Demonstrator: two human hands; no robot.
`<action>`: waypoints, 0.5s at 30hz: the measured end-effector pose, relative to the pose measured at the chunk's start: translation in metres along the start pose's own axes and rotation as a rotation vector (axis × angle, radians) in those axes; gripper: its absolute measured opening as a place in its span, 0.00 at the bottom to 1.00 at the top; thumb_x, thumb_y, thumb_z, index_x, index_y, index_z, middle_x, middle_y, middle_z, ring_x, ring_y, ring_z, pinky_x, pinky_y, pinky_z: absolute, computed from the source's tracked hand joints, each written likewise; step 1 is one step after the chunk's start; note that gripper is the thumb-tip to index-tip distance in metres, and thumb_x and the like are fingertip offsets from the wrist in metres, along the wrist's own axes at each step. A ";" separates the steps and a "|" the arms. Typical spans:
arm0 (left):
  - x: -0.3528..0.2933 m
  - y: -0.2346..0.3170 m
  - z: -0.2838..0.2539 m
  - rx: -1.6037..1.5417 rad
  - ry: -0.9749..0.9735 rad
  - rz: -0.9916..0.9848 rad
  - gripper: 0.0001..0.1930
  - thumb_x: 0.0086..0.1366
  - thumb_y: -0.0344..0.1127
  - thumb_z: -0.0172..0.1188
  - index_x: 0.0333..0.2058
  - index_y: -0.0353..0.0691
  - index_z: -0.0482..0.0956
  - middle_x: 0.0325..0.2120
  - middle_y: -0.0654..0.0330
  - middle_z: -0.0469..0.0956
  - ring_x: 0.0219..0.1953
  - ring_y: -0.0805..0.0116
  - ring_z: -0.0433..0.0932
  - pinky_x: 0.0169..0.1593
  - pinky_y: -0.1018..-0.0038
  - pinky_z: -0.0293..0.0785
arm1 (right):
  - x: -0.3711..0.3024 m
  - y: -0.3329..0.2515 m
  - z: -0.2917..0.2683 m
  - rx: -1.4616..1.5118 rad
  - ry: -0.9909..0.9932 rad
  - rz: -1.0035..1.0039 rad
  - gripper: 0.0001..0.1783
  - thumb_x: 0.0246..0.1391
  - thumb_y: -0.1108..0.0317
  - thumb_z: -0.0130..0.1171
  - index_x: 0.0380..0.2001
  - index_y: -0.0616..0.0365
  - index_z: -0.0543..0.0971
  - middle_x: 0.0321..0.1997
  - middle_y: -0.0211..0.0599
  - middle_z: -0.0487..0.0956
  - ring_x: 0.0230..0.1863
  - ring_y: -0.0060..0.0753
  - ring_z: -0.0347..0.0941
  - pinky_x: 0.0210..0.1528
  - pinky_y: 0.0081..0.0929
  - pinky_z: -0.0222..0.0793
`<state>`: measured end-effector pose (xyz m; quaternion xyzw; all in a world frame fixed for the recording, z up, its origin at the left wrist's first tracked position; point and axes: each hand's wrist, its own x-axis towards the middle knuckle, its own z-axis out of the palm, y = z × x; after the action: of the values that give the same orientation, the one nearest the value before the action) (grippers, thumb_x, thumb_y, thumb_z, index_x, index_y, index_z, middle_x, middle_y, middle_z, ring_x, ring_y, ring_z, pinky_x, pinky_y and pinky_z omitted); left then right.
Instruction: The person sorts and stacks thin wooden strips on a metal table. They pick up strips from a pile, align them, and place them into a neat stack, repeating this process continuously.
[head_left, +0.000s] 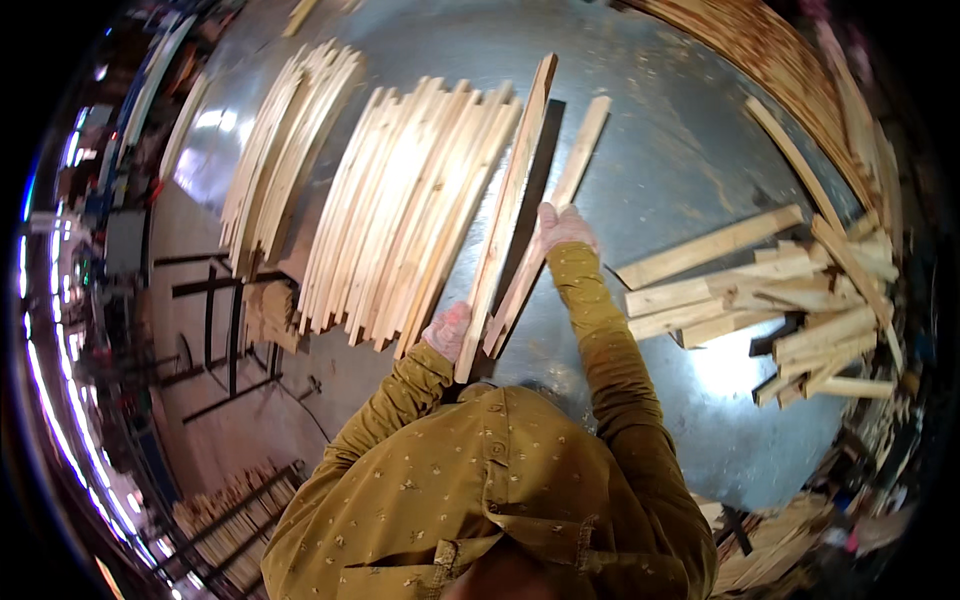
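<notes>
We'd call this a woodworking shop: big metal worktable (680, 170), 2 rows of wood strips (405, 210) upper L & ctr, heap of loose wood pcs (740, 287) at R, dark metal stand (236, 340) at L, more stacked lumber (222, 512) lower L.

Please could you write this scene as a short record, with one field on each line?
Left hand: holds the long strip near its close end
Right hand: holds the shorter strip partway along
Strip order: long one left, shorter one right
Left of the strips: a wide row of wooden strips, then a narrower row further left
Right side: loose pile of wood pieces, lying at mixed angles
Surface: grey, shiny table
Clothing: mustard-coloured sleeves
</notes>
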<state>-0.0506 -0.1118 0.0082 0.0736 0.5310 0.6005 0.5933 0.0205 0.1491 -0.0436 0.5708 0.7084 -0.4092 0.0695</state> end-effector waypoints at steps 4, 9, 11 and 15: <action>-0.031 0.029 -0.036 -0.112 -0.058 -0.042 0.27 0.60 0.56 0.65 0.43 0.35 0.77 0.21 0.62 0.76 0.19 0.75 0.73 0.22 0.80 0.68 | -0.041 -0.071 0.036 -0.040 -0.277 -0.219 0.40 0.63 0.35 0.37 0.64 0.57 0.62 0.58 0.59 0.73 0.59 0.67 0.68 0.61 0.54 0.64; -0.044 0.040 -0.059 -0.156 -0.370 -0.022 0.35 0.58 0.41 0.68 0.60 0.31 0.66 0.33 0.56 0.78 0.30 0.70 0.78 0.31 0.76 0.75 | -0.064 -0.086 0.072 1.207 -0.369 -0.387 0.24 0.64 0.54 0.50 0.57 0.58 0.69 0.39 0.37 0.74 0.35 0.32 0.68 0.37 0.28 0.67; -0.046 0.043 -0.042 0.265 -0.228 0.007 0.40 0.57 0.47 0.69 0.62 0.31 0.63 0.46 0.54 0.77 0.43 0.66 0.77 0.43 0.74 0.76 | -0.089 -0.103 0.062 1.609 -0.712 -0.177 0.21 0.65 0.58 0.53 0.55 0.58 0.70 0.34 0.33 0.74 0.29 0.24 0.67 0.31 0.22 0.67; -0.048 0.124 -0.002 1.084 0.232 0.022 0.43 0.59 0.49 0.66 0.67 0.37 0.56 0.55 0.52 0.72 0.57 0.61 0.70 0.55 0.70 0.72 | -0.117 -0.156 0.076 1.246 -0.280 -0.147 0.24 0.65 0.58 0.53 0.58 0.59 0.67 0.37 0.35 0.75 0.30 0.25 0.68 0.30 0.24 0.68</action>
<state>-0.1174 -0.1181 0.1237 0.3074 0.8251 0.2517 0.4017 -0.1033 0.0095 0.0511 0.3951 0.3596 -0.8184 -0.2115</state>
